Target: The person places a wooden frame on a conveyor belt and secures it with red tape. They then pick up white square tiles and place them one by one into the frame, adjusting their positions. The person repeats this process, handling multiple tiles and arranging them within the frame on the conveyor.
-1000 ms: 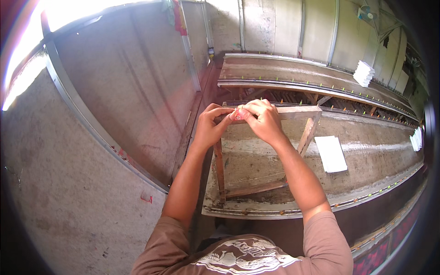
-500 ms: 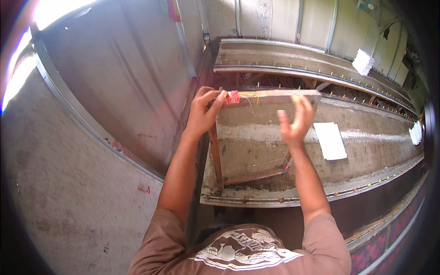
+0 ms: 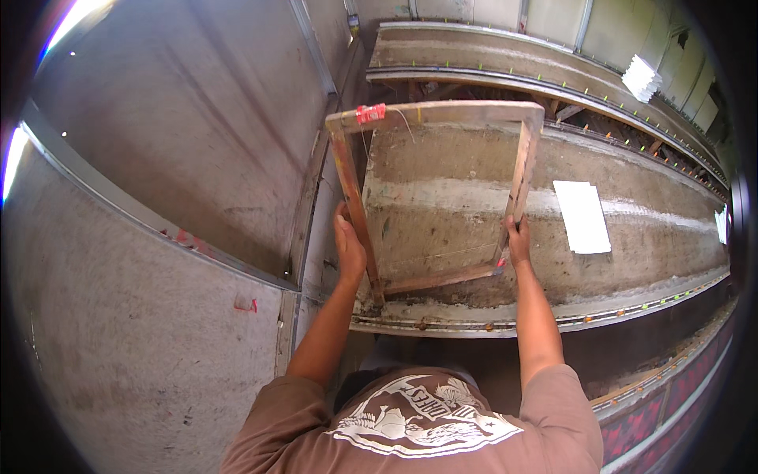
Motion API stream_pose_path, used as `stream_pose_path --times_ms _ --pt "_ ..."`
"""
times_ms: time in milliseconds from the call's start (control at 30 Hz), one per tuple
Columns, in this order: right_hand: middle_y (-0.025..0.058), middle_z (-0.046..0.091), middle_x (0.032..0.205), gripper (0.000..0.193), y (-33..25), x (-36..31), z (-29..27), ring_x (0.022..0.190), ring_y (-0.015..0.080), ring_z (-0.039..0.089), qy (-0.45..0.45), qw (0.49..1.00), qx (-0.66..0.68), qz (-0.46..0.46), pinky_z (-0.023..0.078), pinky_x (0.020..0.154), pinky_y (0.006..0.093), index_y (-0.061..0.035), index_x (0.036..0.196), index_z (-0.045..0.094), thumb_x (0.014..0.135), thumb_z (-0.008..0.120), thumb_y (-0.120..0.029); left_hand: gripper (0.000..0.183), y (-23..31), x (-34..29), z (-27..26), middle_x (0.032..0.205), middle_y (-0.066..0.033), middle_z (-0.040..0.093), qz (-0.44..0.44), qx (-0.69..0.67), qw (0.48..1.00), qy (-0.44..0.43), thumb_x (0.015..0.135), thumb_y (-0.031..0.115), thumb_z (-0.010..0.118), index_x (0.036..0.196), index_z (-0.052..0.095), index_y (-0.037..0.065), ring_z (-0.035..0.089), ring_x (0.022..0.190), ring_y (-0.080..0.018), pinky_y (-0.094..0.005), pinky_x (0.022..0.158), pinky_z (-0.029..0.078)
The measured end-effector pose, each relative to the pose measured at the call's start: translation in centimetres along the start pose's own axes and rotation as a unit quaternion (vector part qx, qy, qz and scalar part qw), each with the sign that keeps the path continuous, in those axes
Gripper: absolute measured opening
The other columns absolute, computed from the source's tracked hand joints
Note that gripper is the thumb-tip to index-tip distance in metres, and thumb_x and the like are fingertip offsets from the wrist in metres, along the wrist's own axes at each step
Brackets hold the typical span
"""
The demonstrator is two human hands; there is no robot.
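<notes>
Both my hands hold a rectangular wooden frame by its side bars, over the near end of a long, stained table. My left hand is against the outer side of the left bar, its fingers partly hidden behind the wood. On the right bar, my right hand is closed around the lower half. The frame stands tilted, its far bar raised; whether the near bar touches the table I cannot tell. A red tag and a loose thread hang on the far bar. The tabletop shows through the frame.
White sheets lie on the table right of the frame. Behind runs a second long table with a stack of white sheets. Grey wall panels close in on the left. A metal rail lines the near table edge.
My hands have left the far bar and moved down to the side bars. The frame's far bar now appears higher in view and farther left. The view has tipped downward.
</notes>
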State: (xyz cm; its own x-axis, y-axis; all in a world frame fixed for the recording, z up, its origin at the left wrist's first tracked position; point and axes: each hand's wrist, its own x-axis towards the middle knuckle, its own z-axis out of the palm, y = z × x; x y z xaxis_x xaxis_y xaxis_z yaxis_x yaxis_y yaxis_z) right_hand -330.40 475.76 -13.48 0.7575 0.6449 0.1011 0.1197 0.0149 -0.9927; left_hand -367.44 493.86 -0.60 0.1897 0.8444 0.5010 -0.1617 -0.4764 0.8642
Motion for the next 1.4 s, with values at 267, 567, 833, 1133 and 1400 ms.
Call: stream_pose_path --times_ms 267,567,833,1133,1400 --pt "0.0018 0.059 0.080 0.040 0.6 2.3 1.5 0.066 0.0104 0.058 0.048 0.997 -0.059 0.023 0.048 0.059 0.0291 -0.0032 0.115 0.057 0.104 0.059 -0.042 0.057 -9.1 0.5 -0.3 0.132 -0.0222 0.057 -0.163 0.175 0.965 -0.107 0.112 0.035 0.040 0.157 0.035 -0.001 0.056 0.122 -0.0311 -0.0380 0.105 0.041" --pt "0.0003 0.056 0.073 0.046 1.9 2.7 1.7 0.062 0.0137 0.056 0.026 0.991 -0.091 0.091 0.049 0.058 0.0315 -0.0039 0.113 0.061 0.098 0.066 -0.048 0.053 -14.0 2.2 0.1 0.133 -0.0224 0.057 -0.154 0.209 0.955 -0.142 0.111 0.027 0.046 0.158 0.037 0.004 0.056 0.124 -0.0327 -0.0396 0.107 0.042" --pt "0.0252 0.059 0.105 0.057 5.2 -0.1 1.4 0.100 0.0449 0.059 0.069 0.921 -0.382 0.018 0.046 0.086 0.0506 0.0047 0.104 0.066 0.098 0.062 -0.052 0.053 -16.7 -0.5 0.0 0.146 -0.0240 0.051 -0.222 0.196 0.943 -0.155 0.111 0.027 0.045 0.157 0.038 0.004 0.051 0.134 -0.0354 -0.0414 0.112 0.039" --pt "0.0270 0.057 0.101 0.056 7.5 -1.1 0.1 0.097 0.0444 0.058 0.050 0.918 -0.393 0.028 0.045 0.084 0.0502 0.0075 0.101 0.065 0.097 0.064 -0.049 0.053 -17.6 -1.9 0.5 0.148 -0.0246 0.050 -0.234 0.190 0.940 -0.162 0.111 0.028 0.044 0.157 0.038 0.002 0.049 0.137 -0.0356 -0.0410 0.114 0.038" --pt "0.0269 0.060 0.102 0.059 5.5 -1.6 2.5 0.096 0.0460 0.059 0.045 0.924 -0.377 0.047 0.046 0.084 0.0513 0.0072 0.100 0.065 0.097 0.062 -0.051 0.052 -19.2 -0.8 -1.9 0.149 -0.0236 0.052 -0.223 0.226 0.935 -0.159 0.110 0.026 0.047 0.155 0.040 0.001 0.051 0.136 -0.0351 -0.0404 0.113 0.039"
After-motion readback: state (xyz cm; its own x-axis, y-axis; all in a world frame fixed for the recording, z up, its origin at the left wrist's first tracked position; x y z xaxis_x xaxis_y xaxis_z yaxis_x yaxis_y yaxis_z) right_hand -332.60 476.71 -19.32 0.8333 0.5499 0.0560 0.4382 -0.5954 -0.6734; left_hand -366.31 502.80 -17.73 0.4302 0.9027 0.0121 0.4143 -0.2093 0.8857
